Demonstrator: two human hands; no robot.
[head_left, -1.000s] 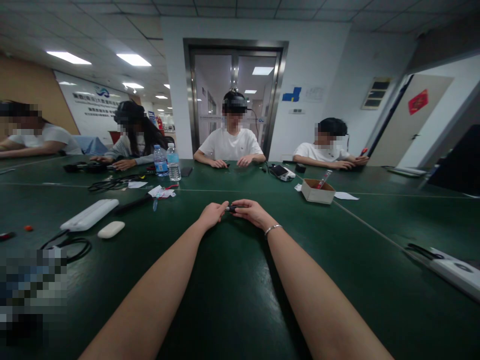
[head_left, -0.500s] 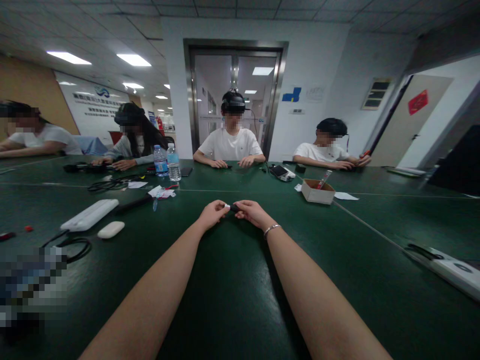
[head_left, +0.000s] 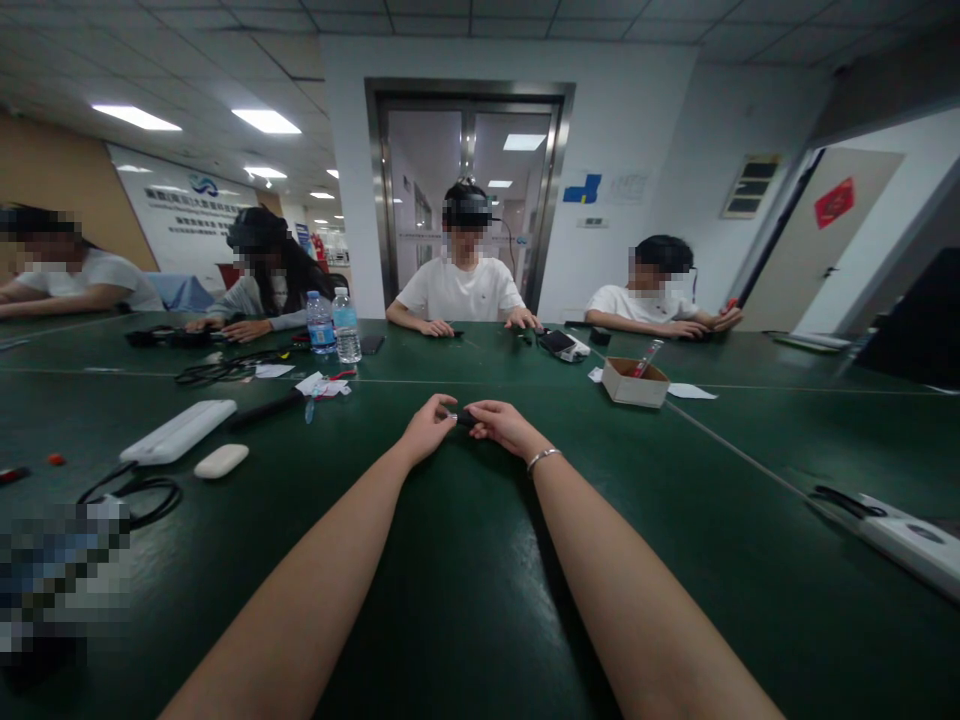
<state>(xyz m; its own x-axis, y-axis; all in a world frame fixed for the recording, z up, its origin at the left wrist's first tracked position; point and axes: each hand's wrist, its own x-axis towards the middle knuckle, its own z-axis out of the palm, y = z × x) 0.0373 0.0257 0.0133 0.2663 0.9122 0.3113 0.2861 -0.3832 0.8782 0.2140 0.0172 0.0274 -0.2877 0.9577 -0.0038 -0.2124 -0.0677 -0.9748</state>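
Both my arms stretch out over a dark green table (head_left: 465, 560). My left hand (head_left: 427, 428) and my right hand (head_left: 504, 425) meet at the middle of it, fingers pinched on a small black object with a silvery tip (head_left: 462, 416), held just above the table top. The left fingers close on its silvery end, the right fingers on its black end. A thin bracelet (head_left: 543, 458) circles my right wrist.
A white case (head_left: 178, 430), a white oval thing (head_left: 221, 460) and black cables (head_left: 135, 492) lie at left. Two water bottles (head_left: 336, 325) stand further back. A cardboard box (head_left: 636, 382) sits at right, a white device (head_left: 900, 535) at the right edge. Several people sit around the table.
My hands have stayed together on the small object with only slight finger shifts. The person opposite has moved a hand to the right along the table.
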